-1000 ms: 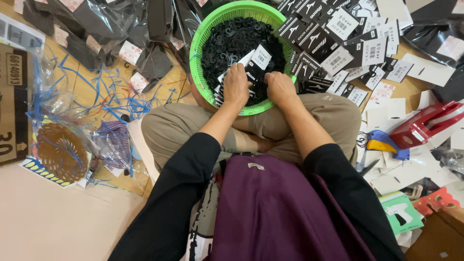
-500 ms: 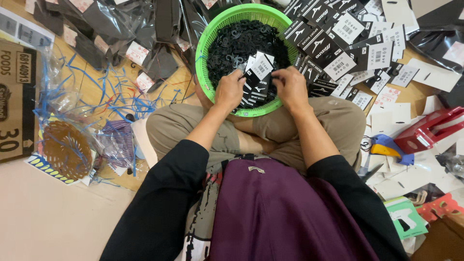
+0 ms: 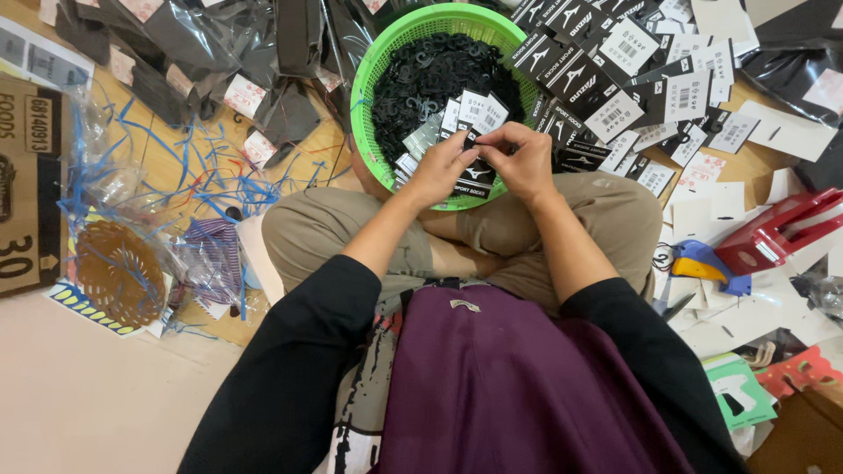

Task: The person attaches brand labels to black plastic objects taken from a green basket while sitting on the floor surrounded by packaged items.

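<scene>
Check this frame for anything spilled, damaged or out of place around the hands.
Nothing looks damaged. The left hand and right hand hold a black card over the green basket of black hooks. Loose card tags lie scattered beside it, and blue plastic strapping sprawls tangled on the floor.

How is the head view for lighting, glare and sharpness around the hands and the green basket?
Head view: even, soft light with no hard shadows; mild glare on the shiny black plastic bags at top left; the left hand, the right hand and the round green plastic basket are sharp; straight edges bow slightly near the frame borders.
</scene>
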